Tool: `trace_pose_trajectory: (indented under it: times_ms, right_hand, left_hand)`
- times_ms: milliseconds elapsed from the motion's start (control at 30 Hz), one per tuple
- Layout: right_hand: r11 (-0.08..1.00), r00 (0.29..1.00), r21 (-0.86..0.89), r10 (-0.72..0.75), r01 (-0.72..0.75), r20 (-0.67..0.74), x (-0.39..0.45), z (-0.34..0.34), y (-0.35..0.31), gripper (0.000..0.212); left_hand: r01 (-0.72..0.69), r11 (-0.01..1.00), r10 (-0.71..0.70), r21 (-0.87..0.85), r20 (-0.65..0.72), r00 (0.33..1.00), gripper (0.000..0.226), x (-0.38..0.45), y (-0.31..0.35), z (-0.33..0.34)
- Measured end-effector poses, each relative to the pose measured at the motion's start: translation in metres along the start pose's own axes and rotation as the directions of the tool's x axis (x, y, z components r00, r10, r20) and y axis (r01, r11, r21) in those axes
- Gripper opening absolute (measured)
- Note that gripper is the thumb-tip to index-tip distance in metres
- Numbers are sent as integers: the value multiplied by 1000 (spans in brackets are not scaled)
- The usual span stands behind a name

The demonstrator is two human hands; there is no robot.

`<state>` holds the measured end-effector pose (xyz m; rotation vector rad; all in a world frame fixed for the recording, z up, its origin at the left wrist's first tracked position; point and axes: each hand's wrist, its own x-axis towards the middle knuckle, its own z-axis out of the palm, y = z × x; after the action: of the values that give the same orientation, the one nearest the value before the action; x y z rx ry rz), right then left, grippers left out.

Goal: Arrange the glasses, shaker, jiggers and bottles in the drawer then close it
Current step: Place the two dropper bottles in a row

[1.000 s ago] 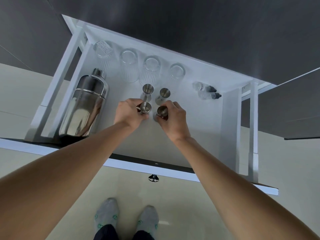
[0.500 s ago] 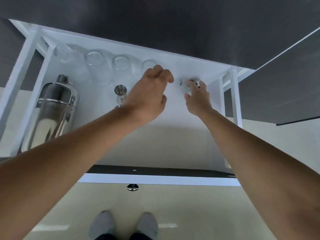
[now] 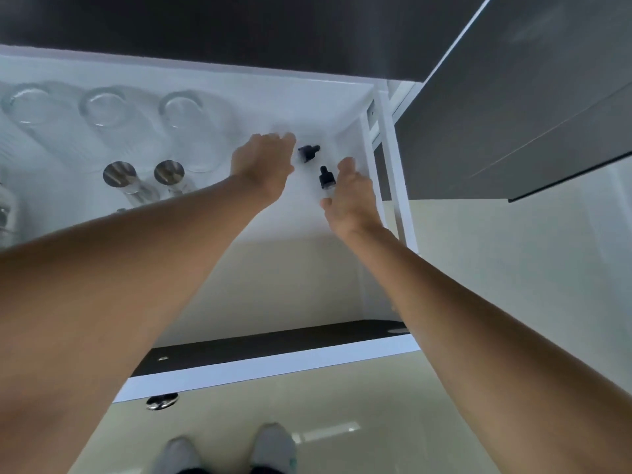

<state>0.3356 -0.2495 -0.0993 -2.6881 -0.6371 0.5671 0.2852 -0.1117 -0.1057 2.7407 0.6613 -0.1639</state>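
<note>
The white drawer (image 3: 386, 186) stands pulled out below me. Both hands are at its back right corner. My left hand (image 3: 263, 162) is closed around a small clear dropper bottle, whose black cap (image 3: 308, 152) sticks out to the right. A second dropper bottle (image 3: 326, 179) sits between the thumb and fingers of my right hand (image 3: 352, 196). Three ribbed glasses (image 3: 102, 107) line the back wall on the left. In front of them stand two steel jiggers (image 3: 116, 174); my left forearm hides the others. The steel shaker (image 3: 5, 213) barely shows at the left edge.
A dark cabinet front (image 3: 513, 114) rises at the right and a dark counter overhangs the drawer's back. The drawer's front panel (image 3: 273, 366) has a metal knob (image 3: 160, 401). My socked feet (image 3: 273, 443) stand on the pale floor.
Both hands left the jiggers and moved to the back right corner. Each now has one dropper bottle. The view has swung right.
</note>
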Motion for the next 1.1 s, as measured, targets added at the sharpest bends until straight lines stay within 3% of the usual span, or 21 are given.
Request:
trace_pose_trajectory:
  times_ms: [133, 233, 333, 433, 567, 867, 1000, 1100]
  right_hand:
    - [998, 994, -46, 39, -35, 106, 3, -2, 2, 28]
    - [992, 996, 108, 59, -66, 62, 7, -1, 1, 15]
    - [949, 997, 313, 59, -42, -45, 8, -1, -8, 23]
    - [924, 990, 382, 27, 28, -137, 10, 1, -23, 22]
    - [909, 987, 405, -43, 102, -152, 15, 13, -39, 22]
    - [897, 989, 421, -87, 132, -123, 24, 18, -49, 29]
    - [900, 998, 433, -24, 49, -62, 10, 6, -48, 58]
    - [902, 998, 431, 20, 11, -67, -16, -10, -50, 57]
  left_hand:
    - [76, 996, -73, -43, 76, 994, 32, -12, 10, 0]
    - [268, 948, -235, -171, 192, 953, 35, -20, 7, 7]
    - [429, 720, -407, -545, 170, 898, 32, -33, 3, 17]
    - [388, 557, -551, -734, 23, 834, 27, -41, 2, 21]
    - [362, 564, -601, -742, -69, 796, 21, -41, -3, 22]
    - [385, 602, -596, -699, -73, 800, 22, -24, -10, 9]
    - [415, 597, -581, -687, -12, 814, 53, -38, -3, -3]
    - [410, 618, -529, -671, 31, 848, 66, -70, 14, -24]
